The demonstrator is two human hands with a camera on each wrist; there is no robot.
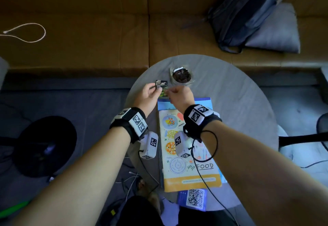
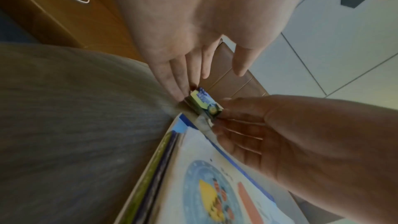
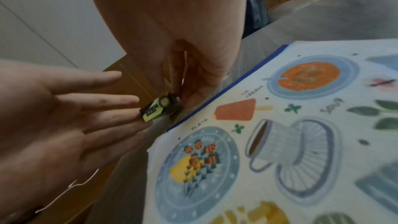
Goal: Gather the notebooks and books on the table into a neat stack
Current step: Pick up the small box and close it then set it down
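Step in hand, by the look of it: collecting the last small item beyond the far end of the book stack (image 1: 188, 142) on the round grey tabletop (image 1: 248, 101). Stack already formed, food-picture book (image 3: 280, 125) on top, blue-edged book under it, more spines showing at the left edge in the left wrist view; edges not quite flush.

Tiny booklet (image 2: 203, 103), dark cover with green-yellow label, held just off the far edge of the stack, between both hands. Right hand (image 1: 179, 96) pinching it from its right end, thumb and curled fingers (image 3: 178, 81) closed on it. Left hand (image 1: 148, 95) mostly straight-fingered, fingers (image 2: 178, 81) touching the booklet's left end, steadying rather than gripping; thumb apart. Possibly a second small dark card just behind it in the head view, too small to tell.

Next move likely: carry booklet back over the stack, lay flat, then square the edges with both palms. Small light piece on glossy cover, may slide.

Dish of dark contents (image 1: 182, 76) just beyond the hands; worth avoiding
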